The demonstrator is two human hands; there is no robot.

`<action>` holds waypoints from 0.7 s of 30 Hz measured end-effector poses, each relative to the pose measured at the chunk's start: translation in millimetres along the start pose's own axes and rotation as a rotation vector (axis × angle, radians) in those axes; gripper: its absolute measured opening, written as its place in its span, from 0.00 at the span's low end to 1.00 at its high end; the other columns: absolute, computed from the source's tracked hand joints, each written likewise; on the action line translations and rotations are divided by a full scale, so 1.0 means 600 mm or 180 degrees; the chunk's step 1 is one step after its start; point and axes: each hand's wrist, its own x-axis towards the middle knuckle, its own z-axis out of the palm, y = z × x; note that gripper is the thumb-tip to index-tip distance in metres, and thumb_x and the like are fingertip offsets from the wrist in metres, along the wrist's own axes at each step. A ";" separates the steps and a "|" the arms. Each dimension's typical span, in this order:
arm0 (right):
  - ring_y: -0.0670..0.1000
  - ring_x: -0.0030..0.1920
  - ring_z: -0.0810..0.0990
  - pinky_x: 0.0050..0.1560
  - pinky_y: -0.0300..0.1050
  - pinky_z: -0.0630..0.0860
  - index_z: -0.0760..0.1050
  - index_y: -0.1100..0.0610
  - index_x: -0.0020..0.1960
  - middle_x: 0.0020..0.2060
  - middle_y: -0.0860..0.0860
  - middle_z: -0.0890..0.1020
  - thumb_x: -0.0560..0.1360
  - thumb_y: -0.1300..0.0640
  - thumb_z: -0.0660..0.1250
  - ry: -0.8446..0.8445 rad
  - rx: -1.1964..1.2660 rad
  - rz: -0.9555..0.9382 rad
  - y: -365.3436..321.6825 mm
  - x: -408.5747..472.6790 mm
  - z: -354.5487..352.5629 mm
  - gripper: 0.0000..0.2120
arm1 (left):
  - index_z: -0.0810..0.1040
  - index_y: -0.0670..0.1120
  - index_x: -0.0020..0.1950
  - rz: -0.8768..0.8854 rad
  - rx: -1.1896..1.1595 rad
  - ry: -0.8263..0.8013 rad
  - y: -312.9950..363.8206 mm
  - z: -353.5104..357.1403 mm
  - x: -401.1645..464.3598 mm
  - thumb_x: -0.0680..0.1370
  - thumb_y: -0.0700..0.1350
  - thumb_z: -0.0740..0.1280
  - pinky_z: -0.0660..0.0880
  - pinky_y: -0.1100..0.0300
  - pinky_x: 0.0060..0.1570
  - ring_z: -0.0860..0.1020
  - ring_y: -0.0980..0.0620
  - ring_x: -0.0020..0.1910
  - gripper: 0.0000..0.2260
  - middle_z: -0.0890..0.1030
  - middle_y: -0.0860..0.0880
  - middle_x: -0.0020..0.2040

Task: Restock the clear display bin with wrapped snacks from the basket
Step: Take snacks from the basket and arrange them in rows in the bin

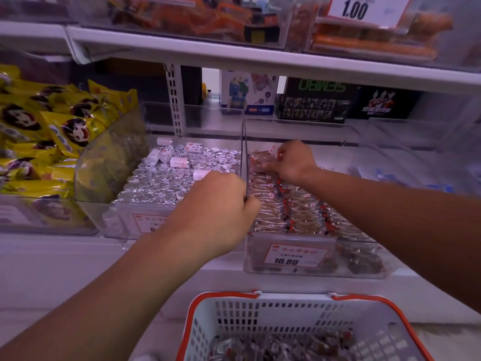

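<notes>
A clear display bin (316,269) on the shelf holds rows of brown snacks in clear wrappers with red ends (291,212). My right hand (292,160) reaches to the back of this bin and holds a stack of these wrapped snacks (261,161) against the left wall. My left hand (221,209) grips the top edge of the bin's left wall with curled fingers. Below, a white basket with orange rim and handles (260,319) holds more wrapped snacks (283,345).
A neighbouring clear bin (130,222) on the left holds silver foil sweets (166,178). Yellow snack bags (44,131) fill the far left. Boxed toys (312,102) stand at the back. Another shelf (260,61) with bins runs overhead.
</notes>
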 end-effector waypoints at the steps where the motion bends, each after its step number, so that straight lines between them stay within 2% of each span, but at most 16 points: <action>1: 0.52 0.32 0.77 0.30 0.42 0.73 0.77 0.61 0.37 0.32 0.55 0.80 0.69 0.46 0.77 -0.0029 -0.0050 0.0027 -0.005 0.001 -0.003 0.18 | 0.71 0.41 0.29 -0.0011 0.0009 0.0001 0.000 0.001 0.002 0.78 0.48 0.62 0.70 0.55 0.29 0.74 0.45 0.28 0.19 0.72 0.44 0.27; 2: 0.50 0.29 0.74 0.26 0.40 0.68 0.74 0.60 0.33 0.28 0.54 0.77 0.69 0.47 0.76 -0.0046 -0.0091 0.0041 -0.010 0.002 -0.005 0.20 | 0.71 0.41 0.29 -0.0017 0.0026 -0.0015 0.000 0.001 0.003 0.78 0.48 0.62 0.70 0.55 0.29 0.74 0.44 0.28 0.19 0.72 0.44 0.27; 4: 0.49 0.28 0.72 0.25 0.39 0.63 0.71 0.59 0.31 0.26 0.52 0.73 0.70 0.46 0.75 -0.0089 -0.0153 0.0043 -0.017 0.005 -0.005 0.21 | 0.71 0.41 0.30 -0.0020 0.0066 -0.0049 -0.002 0.002 0.006 0.78 0.48 0.61 0.68 0.55 0.29 0.74 0.44 0.30 0.18 0.72 0.44 0.28; 8: 0.53 0.37 0.76 0.31 0.41 0.65 0.72 0.59 0.37 0.33 0.53 0.75 0.74 0.46 0.72 -0.0285 -0.0338 -0.0001 -0.021 0.006 0.002 0.19 | 0.72 0.42 0.30 -0.0080 0.0012 -0.0097 -0.005 0.002 0.010 0.78 0.49 0.61 0.67 0.56 0.29 0.74 0.45 0.30 0.18 0.73 0.45 0.29; 12: 0.48 0.32 0.72 0.27 0.41 0.61 0.70 0.58 0.34 0.33 0.52 0.74 0.75 0.43 0.70 -0.0310 -0.0365 0.0041 -0.014 0.000 0.000 0.21 | 0.73 0.42 0.30 -0.0109 -0.0044 -0.0067 -0.009 0.005 0.010 0.76 0.49 0.63 0.70 0.58 0.28 0.75 0.46 0.28 0.17 0.74 0.45 0.28; 14: 0.48 0.33 0.72 0.28 0.41 0.62 0.71 0.58 0.36 0.39 0.53 0.76 0.74 0.43 0.71 -0.0305 -0.0314 0.0069 -0.015 -0.003 -0.008 0.20 | 0.73 0.45 0.31 -0.0127 -0.0081 0.0031 -0.008 0.006 0.012 0.75 0.49 0.66 0.68 0.59 0.27 0.75 0.49 0.28 0.15 0.75 0.48 0.28; 16: 0.51 0.37 0.74 0.36 0.41 0.67 0.72 0.60 0.42 0.46 0.55 0.76 0.74 0.43 0.71 -0.0314 -0.0224 0.0049 -0.021 -0.012 -0.025 0.20 | 0.71 0.49 0.34 -0.0205 -0.0122 0.0330 -0.004 0.003 0.014 0.74 0.51 0.69 0.66 0.59 0.29 0.74 0.52 0.31 0.12 0.75 0.50 0.30; 19: 0.52 0.43 0.77 0.39 0.39 0.69 0.76 0.62 0.50 0.46 0.54 0.78 0.75 0.45 0.70 -0.0184 0.0011 -0.0271 -0.033 -0.046 -0.064 0.19 | 0.68 0.51 0.34 -0.0077 -0.0286 0.0931 0.007 -0.008 0.009 0.73 0.51 0.71 0.66 0.60 0.28 0.72 0.55 0.28 0.14 0.73 0.53 0.28; 20: 0.51 0.45 0.78 0.40 0.39 0.70 0.79 0.62 0.53 0.46 0.53 0.81 0.75 0.47 0.70 0.0001 0.0142 -0.0501 -0.036 -0.066 -0.079 0.17 | 0.68 0.50 0.33 0.0127 -0.0367 0.0999 0.011 -0.013 0.004 0.73 0.49 0.72 0.66 0.61 0.28 0.71 0.57 0.26 0.14 0.72 0.54 0.26; 21: 0.49 0.43 0.79 0.41 0.39 0.72 0.82 0.59 0.52 0.44 0.51 0.83 0.76 0.49 0.70 0.0291 0.0266 -0.0808 -0.036 -0.094 -0.095 0.13 | 0.68 0.49 0.31 0.0404 -0.0440 0.0918 0.015 -0.019 -0.002 0.73 0.48 0.72 0.66 0.61 0.27 0.69 0.57 0.24 0.15 0.71 0.54 0.24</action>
